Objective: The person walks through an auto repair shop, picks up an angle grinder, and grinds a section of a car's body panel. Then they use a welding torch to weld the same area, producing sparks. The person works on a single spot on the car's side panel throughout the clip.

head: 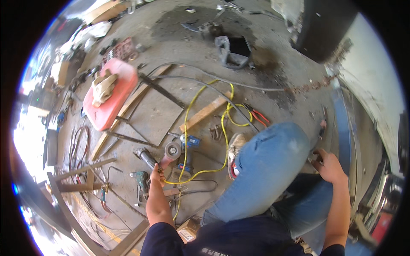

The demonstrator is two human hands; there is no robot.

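Note:
My left hand (157,175) is closed around the rear of a dark, cylindrical power tool (147,158) with a metallic head. A yellow cord (205,172) runs from near that hand across the floor. Just beyond lie an angle grinder (173,149) with a reddish body and round disc, and a blue cordless impact wrench (189,140). On the other side, my right hand (331,168) hangs beside my bent knee (285,144), fingers curled. Whether something small sits between its fingertips is unclear.
A pink stool (110,96) holds work gloves (104,88). Nearby lie a green drill (141,179), a wooden block (205,112), red-handled pliers (258,116) and a metal frame (160,92). A grey hose (237,84) crosses the floor. A vehicle body panel (368,89) stands right.

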